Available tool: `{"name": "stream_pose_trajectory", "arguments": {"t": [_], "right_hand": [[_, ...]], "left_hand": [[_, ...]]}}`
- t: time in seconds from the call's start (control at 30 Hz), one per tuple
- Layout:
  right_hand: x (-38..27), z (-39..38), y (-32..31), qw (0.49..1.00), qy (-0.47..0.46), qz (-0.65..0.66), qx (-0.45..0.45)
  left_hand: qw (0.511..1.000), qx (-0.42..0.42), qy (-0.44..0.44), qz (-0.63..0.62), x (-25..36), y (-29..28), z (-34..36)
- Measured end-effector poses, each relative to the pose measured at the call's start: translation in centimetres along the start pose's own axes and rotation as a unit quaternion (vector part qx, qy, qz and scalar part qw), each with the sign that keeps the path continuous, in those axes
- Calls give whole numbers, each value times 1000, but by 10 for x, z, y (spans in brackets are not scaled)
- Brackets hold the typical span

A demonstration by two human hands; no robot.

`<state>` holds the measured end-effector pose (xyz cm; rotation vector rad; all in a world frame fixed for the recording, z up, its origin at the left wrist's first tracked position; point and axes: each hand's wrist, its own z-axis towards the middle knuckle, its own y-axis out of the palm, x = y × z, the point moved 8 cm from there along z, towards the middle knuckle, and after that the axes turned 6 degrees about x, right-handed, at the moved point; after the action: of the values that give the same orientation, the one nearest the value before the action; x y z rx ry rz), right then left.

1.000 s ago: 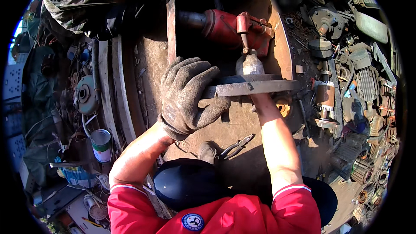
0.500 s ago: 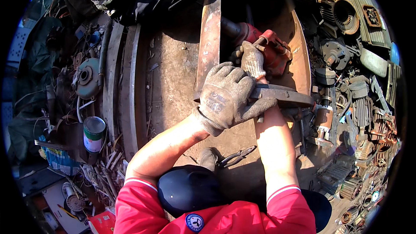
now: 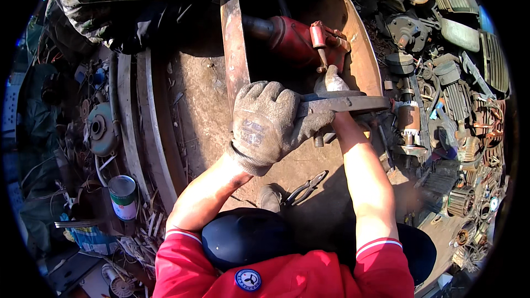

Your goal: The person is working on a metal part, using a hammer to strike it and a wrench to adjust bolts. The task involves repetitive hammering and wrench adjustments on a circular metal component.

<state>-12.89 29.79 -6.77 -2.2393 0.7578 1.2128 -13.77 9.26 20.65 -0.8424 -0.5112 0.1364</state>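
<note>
Your left hand (image 3: 265, 124) is clamped on the left end of the thick steel plate (image 3: 359, 104), thumb along its near side, fingertips out of sight. The plate lies nearly edge-on, just on the near side of the red jack (image 3: 298, 44). Your right hand (image 3: 333, 81) is on the far side of the plate, beside the foot of the jack's pump socket (image 3: 318, 36); the plate covers part of it, so you cannot tell whether its fingers are apart or together. Support the plate's weight evenly, as its right end overhangs your bare forearm. Hold the left wrist straight and the thumb clear of the threaded stud (image 3: 318, 140) below it. Do not let the plate tip onto the right wrist, which has little room to withdraw. Mind the edges: the rusty steel wall (image 3: 234, 44) stands just beyond your left knuckles, and the curved wall (image 3: 359, 49) closes off the right side of the jack. The plate's right end comes near the scrap motor parts (image 3: 409, 118), so swing room there is tight. The more open floor lies left, toward the long steel rails (image 3: 160, 127), and near, where the pliers (image 3: 305, 189) lie beside your shoe (image 3: 269, 197).
</note>
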Motion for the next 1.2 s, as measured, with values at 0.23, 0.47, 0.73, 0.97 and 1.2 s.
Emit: {"name": "stream_pose_trajectory", "arguments": {"t": [0.23,0.47,0.73,0.97,1.2], "right_hand": [[-38,-19,40,995,18,44,-88],[-51,24,64,988,1,127,-89],[6,-7,4,1000,3,8,-1],[-14,3,30,997,20,59,-47],[-75,16,112,965,9,218,-148]], "left_hand": [[1000,14,-3,25,-2,-16,-1],[1000,9,-13,-22,0,7,-15],[1000,23,3,-1,-1,-5,-13],[1000,29,-9,-1,2,-1,-8],[998,42,16,31,-2,-7,-8]]}}
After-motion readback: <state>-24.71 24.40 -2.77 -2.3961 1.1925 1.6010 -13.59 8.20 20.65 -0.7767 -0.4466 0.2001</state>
